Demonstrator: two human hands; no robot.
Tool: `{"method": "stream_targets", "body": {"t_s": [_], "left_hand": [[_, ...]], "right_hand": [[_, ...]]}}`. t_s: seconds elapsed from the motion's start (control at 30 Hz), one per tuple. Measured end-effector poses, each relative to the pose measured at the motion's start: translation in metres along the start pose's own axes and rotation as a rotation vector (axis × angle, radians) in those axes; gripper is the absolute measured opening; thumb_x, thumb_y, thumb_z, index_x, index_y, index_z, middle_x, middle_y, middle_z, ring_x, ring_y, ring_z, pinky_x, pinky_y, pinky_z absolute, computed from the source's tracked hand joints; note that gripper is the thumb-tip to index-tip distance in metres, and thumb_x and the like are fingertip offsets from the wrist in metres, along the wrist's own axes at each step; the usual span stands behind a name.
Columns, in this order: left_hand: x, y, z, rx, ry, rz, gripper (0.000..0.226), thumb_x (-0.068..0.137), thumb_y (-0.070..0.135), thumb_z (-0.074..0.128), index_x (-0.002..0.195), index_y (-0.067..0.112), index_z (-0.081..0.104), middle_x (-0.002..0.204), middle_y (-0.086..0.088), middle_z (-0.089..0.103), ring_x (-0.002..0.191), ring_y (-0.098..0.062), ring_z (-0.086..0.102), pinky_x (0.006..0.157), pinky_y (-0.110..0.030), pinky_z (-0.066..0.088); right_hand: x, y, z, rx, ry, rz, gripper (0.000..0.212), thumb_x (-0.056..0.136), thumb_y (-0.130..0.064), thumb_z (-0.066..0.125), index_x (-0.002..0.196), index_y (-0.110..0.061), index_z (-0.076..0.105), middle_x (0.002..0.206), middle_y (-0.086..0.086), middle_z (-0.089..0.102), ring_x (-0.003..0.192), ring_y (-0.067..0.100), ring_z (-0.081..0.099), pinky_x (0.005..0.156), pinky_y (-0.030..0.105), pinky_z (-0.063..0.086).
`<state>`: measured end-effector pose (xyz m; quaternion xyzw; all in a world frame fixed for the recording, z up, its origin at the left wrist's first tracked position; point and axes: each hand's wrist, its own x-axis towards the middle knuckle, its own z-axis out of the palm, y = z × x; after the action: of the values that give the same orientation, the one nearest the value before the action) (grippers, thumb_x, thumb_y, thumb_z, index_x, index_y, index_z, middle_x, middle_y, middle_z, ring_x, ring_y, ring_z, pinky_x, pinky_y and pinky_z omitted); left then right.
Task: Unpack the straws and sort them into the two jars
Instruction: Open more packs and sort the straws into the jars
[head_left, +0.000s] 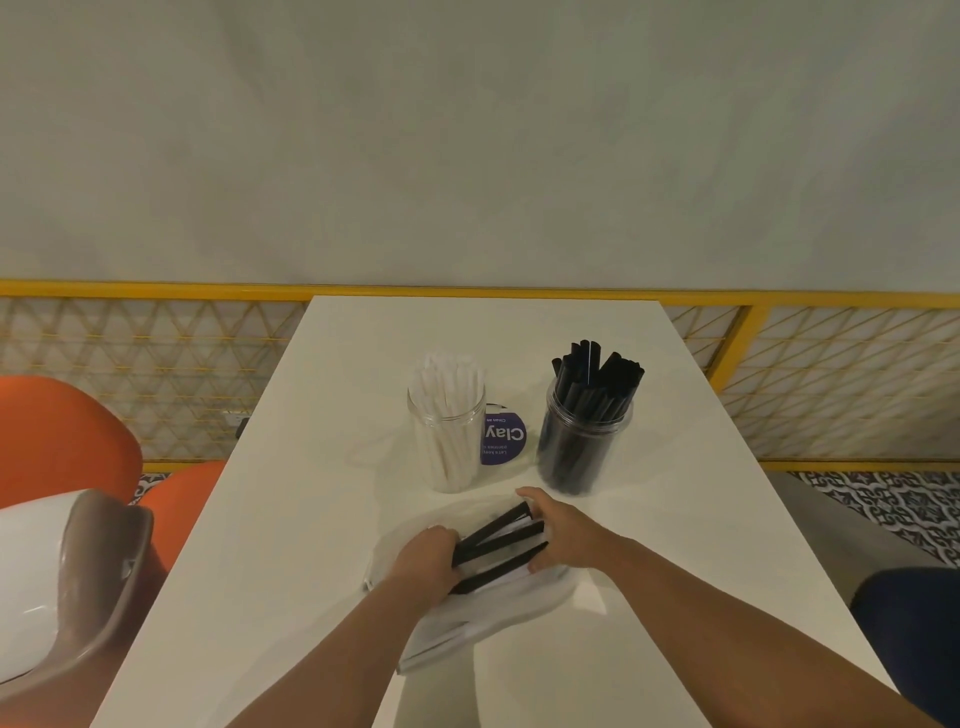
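Note:
Two clear jars stand mid-table: the left jar (448, 441) holds white straws, the right jar (581, 441) holds black straws. Nearer me lies a clear plastic packet (467, 618) with white straws (441, 636) in it. Three black straws (498, 540) lie fanned across the top of the packet. My left hand (428, 558) grips their near ends. My right hand (563, 535) has its fingers curled around their far ends.
The white table (322, 519) runs from me to a yellow-framed lattice rail (156, 364). A purple round sticker (505, 439) lies between the jars. Orange chairs (62, 431) and a white-and-brown chair (67, 566) stand at the left; a grey bench (852, 525) is at the right.

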<state>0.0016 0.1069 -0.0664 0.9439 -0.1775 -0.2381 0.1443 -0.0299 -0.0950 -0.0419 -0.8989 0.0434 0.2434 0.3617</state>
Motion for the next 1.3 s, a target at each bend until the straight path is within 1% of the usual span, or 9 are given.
{"method": "stream_targets", "body": {"t_s": [0.13, 0.3, 0.5, 0.67, 0.8, 0.93, 1.07, 1.2, 1.3], "left_hand": [[-0.003, -0.005, -0.011, -0.102, -0.008, 0.013, 0.008, 0.085, 0.015, 0.052, 0.092, 0.018, 0.056, 0.091, -0.001, 0.055, 0.089, -0.021, 0.056, 0.075, -0.022, 0.037], [-0.007, -0.007, -0.034, -0.278, -0.007, 0.064, 0.022, 0.087, 0.015, 0.057, 0.108, 0.014, 0.059, 0.090, 0.001, 0.054, 0.081, -0.015, 0.050, 0.058, -0.013, 0.034], [-0.011, -0.001, -0.057, -0.616, -0.074, 0.104, 0.025, 0.083, 0.011, 0.067, 0.106, 0.013, 0.059, 0.081, 0.002, 0.062, 0.080, -0.015, 0.058, 0.077, -0.022, 0.046], [-0.019, 0.014, -0.078, -0.943, -0.108, 0.191, 0.022, 0.086, 0.005, 0.064, 0.106, 0.014, 0.058, 0.085, -0.004, 0.068, 0.073, -0.013, 0.063, 0.077, -0.024, 0.050], [-0.020, 0.025, -0.092, -1.045, -0.106, 0.212, 0.020, 0.089, 0.007, 0.060, 0.108, 0.012, 0.057, 0.084, -0.004, 0.068, 0.072, -0.014, 0.061, 0.074, -0.026, 0.049], [-0.019, 0.032, -0.102, -1.125, -0.069, 0.232, 0.024, 0.091, 0.008, 0.057, 0.115, 0.006, 0.057, 0.083, -0.004, 0.067, 0.075, -0.015, 0.061, 0.080, -0.029, 0.048], [-0.022, 0.043, -0.108, -1.174, -0.057, 0.269, 0.022, 0.093, 0.009, 0.054, 0.114, 0.004, 0.058, 0.085, -0.006, 0.067, 0.073, -0.013, 0.062, 0.078, -0.024, 0.049], [-0.024, 0.048, -0.110, -1.252, -0.016, 0.239, 0.024, 0.096, 0.015, 0.051, 0.113, 0.001, 0.060, 0.089, -0.011, 0.069, 0.069, -0.012, 0.064, 0.069, -0.021, 0.052], [-0.026, 0.052, -0.109, -1.328, 0.018, 0.229, 0.025, 0.097, 0.016, 0.049, 0.113, 0.000, 0.059, 0.089, -0.012, 0.070, 0.069, -0.013, 0.068, 0.065, -0.020, 0.053]], "right_hand": [[-0.002, -0.003, -0.001, -0.011, 0.003, -0.003, 0.092, 0.074, -0.012, 0.076, 0.145, -0.022, 0.018, 0.141, 0.004, 0.041, 0.127, 0.022, 0.043, 0.096, 0.023, 0.036], [0.002, -0.016, -0.006, -0.035, 0.001, -0.007, 0.080, 0.077, -0.021, 0.074, 0.142, -0.024, 0.026, 0.125, 0.007, 0.051, 0.104, 0.015, 0.049, 0.085, 0.022, 0.040], [0.007, -0.036, -0.016, -0.023, 0.058, -0.007, 0.054, 0.081, -0.023, 0.069, 0.129, -0.018, 0.045, 0.098, -0.001, 0.054, 0.087, 0.013, 0.052, 0.076, 0.021, 0.043], [0.007, -0.057, -0.028, 0.159, 0.149, -0.082, 0.033, 0.082, -0.016, 0.067, 0.114, -0.013, 0.057, 0.095, 0.001, 0.060, 0.080, 0.011, 0.057, 0.066, 0.018, 0.046], [0.000, -0.085, -0.043, 0.484, 0.282, -0.171, 0.020, 0.091, -0.005, 0.049, 0.106, -0.004, 0.063, 0.089, 0.016, 0.063, 0.078, 0.016, 0.057, 0.057, 0.016, 0.045], [-0.013, -0.112, -0.056, 0.790, 0.333, -0.230, 0.021, 0.096, -0.017, 0.044, 0.094, -0.011, 0.065, 0.085, 0.005, 0.063, 0.079, 0.017, 0.058, 0.059, 0.023, 0.047], [-0.017, -0.127, -0.058, 0.674, 0.354, -0.256, 0.034, 0.093, -0.027, 0.055, 0.103, 0.006, 0.054, 0.084, 0.016, 0.058, 0.067, 0.031, 0.058, 0.056, 0.034, 0.051], [-0.015, -0.135, -0.057, 0.595, 0.382, -0.202, 0.026, 0.097, -0.025, 0.046, 0.097, 0.001, 0.049, 0.075, 0.015, 0.050, 0.045, 0.022, 0.048, 0.040, 0.026, 0.040], [-0.009, -0.140, -0.053, 0.507, 0.465, -0.149, 0.020, 0.099, -0.025, 0.038, 0.093, -0.007, 0.044, 0.077, 0.010, 0.046, 0.059, 0.019, 0.048, 0.054, 0.035, 0.047]]}}
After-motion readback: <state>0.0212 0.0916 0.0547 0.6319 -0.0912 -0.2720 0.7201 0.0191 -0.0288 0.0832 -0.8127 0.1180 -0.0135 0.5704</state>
